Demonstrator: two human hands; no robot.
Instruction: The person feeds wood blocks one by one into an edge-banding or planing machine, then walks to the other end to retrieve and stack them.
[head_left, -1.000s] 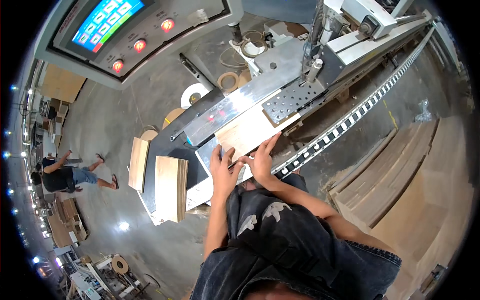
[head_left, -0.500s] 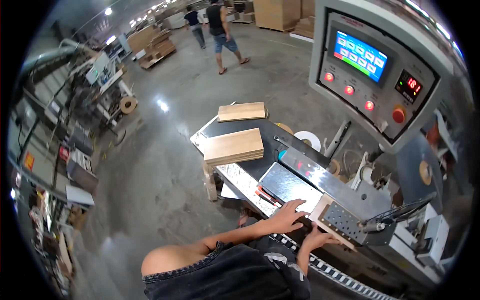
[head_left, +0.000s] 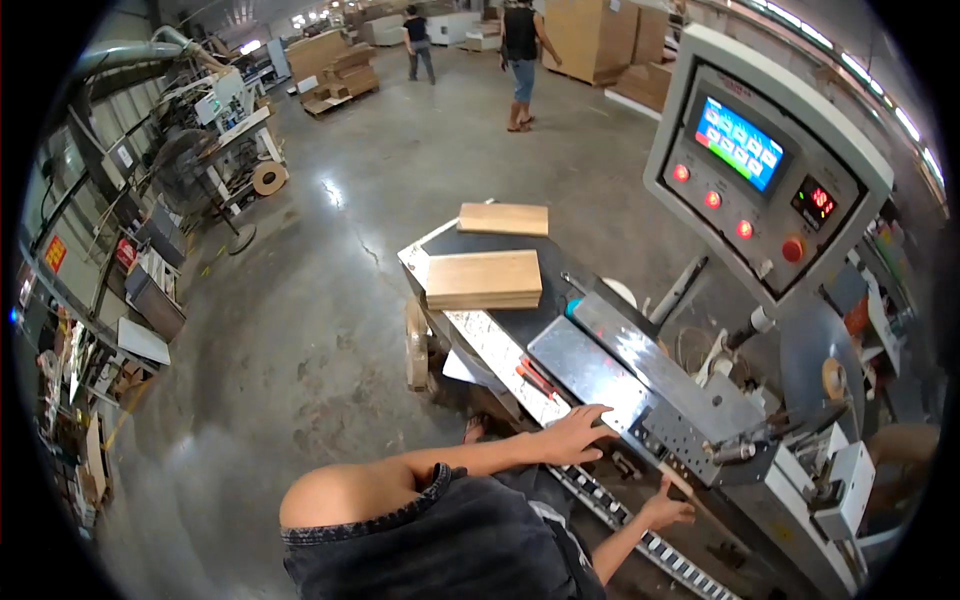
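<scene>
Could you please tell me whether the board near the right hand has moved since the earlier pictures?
Yes, the board has advanced along the perforated plate, away from the shiny metal plate.

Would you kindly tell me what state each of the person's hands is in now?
Left hand: open, fingers spread, holding nothing, by the metal plate.
Right hand: open, beside the wooden board; whether it touches cannot be told.

The top (head_left: 430,548) is washed-out black and sleeveless, with 1 thick, ridged edge (head_left: 425,501) curving round the bare left shoulder (head_left: 335,497). Whitish marks (head_left: 548,514) show on dark cloth towards the right. Both left hand (head_left: 580,436) and right hand (head_left: 662,509) are bare.
</scene>
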